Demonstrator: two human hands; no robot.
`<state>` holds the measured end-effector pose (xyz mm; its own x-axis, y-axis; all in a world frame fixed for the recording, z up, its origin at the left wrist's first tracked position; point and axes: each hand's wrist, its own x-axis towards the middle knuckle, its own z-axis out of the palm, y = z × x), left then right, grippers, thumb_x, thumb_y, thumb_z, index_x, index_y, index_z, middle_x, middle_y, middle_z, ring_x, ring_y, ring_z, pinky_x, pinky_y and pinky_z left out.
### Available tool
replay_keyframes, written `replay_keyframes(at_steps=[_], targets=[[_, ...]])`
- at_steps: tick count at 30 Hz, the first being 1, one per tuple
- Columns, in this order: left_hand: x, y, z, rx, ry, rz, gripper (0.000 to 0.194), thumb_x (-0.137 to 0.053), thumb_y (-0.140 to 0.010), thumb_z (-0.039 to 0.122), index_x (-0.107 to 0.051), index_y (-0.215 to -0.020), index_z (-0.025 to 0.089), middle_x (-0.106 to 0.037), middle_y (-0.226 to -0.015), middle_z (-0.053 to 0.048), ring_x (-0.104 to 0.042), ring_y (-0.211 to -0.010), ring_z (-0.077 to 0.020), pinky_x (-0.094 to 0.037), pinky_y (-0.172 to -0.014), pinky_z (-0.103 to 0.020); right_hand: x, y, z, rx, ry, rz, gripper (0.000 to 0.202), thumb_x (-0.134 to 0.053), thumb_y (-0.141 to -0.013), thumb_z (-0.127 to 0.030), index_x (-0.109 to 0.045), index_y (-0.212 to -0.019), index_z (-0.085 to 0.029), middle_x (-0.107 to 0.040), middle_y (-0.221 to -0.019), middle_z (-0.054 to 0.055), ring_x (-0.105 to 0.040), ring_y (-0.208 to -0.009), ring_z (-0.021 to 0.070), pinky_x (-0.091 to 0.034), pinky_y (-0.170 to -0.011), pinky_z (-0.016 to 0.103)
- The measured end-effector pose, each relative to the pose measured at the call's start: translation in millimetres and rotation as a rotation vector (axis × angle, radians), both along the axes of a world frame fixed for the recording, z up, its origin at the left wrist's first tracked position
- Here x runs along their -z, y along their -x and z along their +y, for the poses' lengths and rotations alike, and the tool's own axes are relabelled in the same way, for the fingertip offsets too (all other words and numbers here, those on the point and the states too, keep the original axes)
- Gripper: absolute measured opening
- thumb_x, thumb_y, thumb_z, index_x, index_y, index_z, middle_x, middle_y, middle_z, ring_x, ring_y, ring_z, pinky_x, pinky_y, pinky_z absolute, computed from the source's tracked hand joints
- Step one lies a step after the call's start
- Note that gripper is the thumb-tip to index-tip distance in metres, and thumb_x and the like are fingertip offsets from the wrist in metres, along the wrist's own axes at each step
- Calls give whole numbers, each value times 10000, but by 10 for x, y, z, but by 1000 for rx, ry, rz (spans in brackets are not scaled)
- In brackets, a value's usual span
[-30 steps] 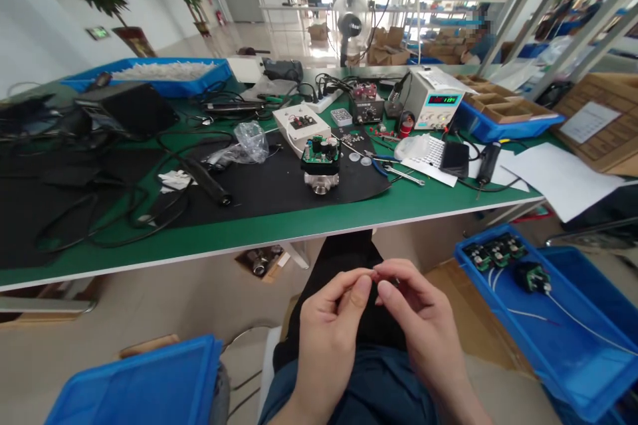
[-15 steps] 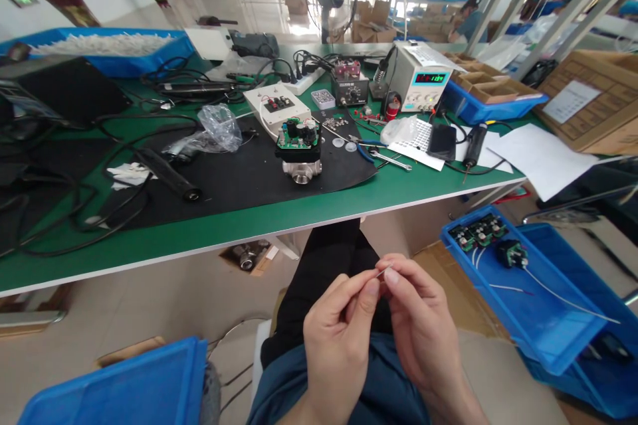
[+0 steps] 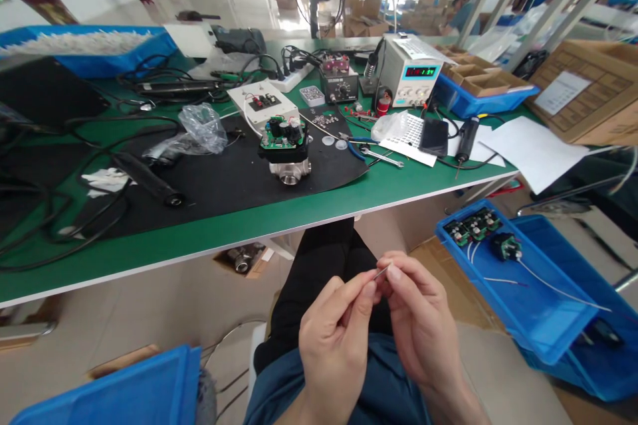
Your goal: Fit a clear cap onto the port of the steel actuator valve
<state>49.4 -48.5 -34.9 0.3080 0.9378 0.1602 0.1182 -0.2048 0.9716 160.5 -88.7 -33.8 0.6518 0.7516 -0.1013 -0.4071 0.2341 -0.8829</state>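
Two hands pinch one thin metal pin over the lap.
Left hand (image 3: 335, 339) and right hand (image 3: 417, 325) grips clamp the pin (image 3: 381, 271), below the surface's (image 3: 209, 232) near edge.

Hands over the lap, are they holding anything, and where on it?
A thin metal pin, pinched between the fingertips of the left hand and right hand; one end pokes out above the grip.
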Motion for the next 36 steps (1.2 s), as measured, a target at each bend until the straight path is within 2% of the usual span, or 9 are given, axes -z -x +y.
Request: replay_keyframes(at_steps=[6, 10, 13, 18, 21, 25, 31, 33, 36], targets=[[12, 13, 14, -40, -35, 52, 188, -749, -1063, 282, -883, -1194, 289, -649, -763, 21, -553, -614, -85, -444, -565, -177, 116, -184, 11, -39, 71, -17, 215, -881, -964, -371, -877, -1136, -242, -744, -909, 49, -671, -741, 151, -581, -685, 257], [44, 43, 13, -46, -11, 81, 185, -750, -1063, 315, -881, -1180, 257, -631, -759, 23, -542, -608, -86, -432, -559, -186, 266, -340, -1, -28, 158, -51, 294, -867, -978, -388, -856, -1218, -218, -759, -1002, 76, -669, -794, 161, -574, -682, 262], [66, 59, 13, -49, 5, 91, 176, -751, -1063, 327, -881, -1156, 252, -618, -756, 26, -531, -608, -84, -428, -562, -187, 328, -424, -5, 8, 160, -1, 271, -852, -984, -432, -866, -1090, -182, -751, -988, 94, -674, -818, 183, -572, -653, 273], [87, 73, 28, -44, -4, 116, 161, -752, -1067, 320, -873, -1165, 281, -622, -761, 43, -533, -601, -68, -418, -563, -174, 367, -533, 28, 56, 122, 303, 279, -939, -913, -401, -809, -862, -160, -706, -858, 44, -648, -718, 141, -560, -602, 230], [108, 86, 43, -50, -10, 138, 148, -755, -1065, 328, -874, -1148, 296, -634, -764, 50, -525, -588, -63, -418, -556, -173, 400, -594, 43, 41, 137, 396, 299, -985, -851, -381, -785, -835, -159, -683, -829, 21, -628, -690, 128, -559, -577, 222], [139, 115, 47, -53, -8, 146, 152, -756, -1065, 337, -870, -1164, 314, -715, -875, 36, -597, -662, -75, -467, -610, -174, 446, -647, 31, 19, 150, 456, 290, -1011, -803, -334, -799, -889, -156, -692, -860, 14, -635, -716, 124, -573, -592, 214], [129, 130, 52, -53, -22, 152, 137, -764, -1065, 328, -866, -1155, 327, -662, -807, 56, -529, -596, -53, -431, -573, -162, 505, -700, 11, 31, 161, 495, 345, -1035, -788, -331, -810, -975, -147, -710, -903, 17, -639, -735, 128, -577, -600, 211], [127, 129, 56, -56, -21, 153, 137, -764, -1065, 331, -865, -1157, 327, -668, -824, 54, -534, -607, -52, -434, -579, -160, 542, -725, 19, 40, 164, 505, 362, -1031, -811, -395, -772, -893, -155, -670, -830, 3, -611, -698, 129, -570, -585, 223], [138, 138, 56, -51, -18, 159, 139, -757, -1071, 336, -862, -1164, 333, -645, -804, 57, -527, -610, -54, -434, -586, -159, 633, -776, 34, 40, 162, 524, 467, -995, -864, -453, -635, -722, -190, -518, -672, -45, -501, -597, 117, -528, -540, 233]])
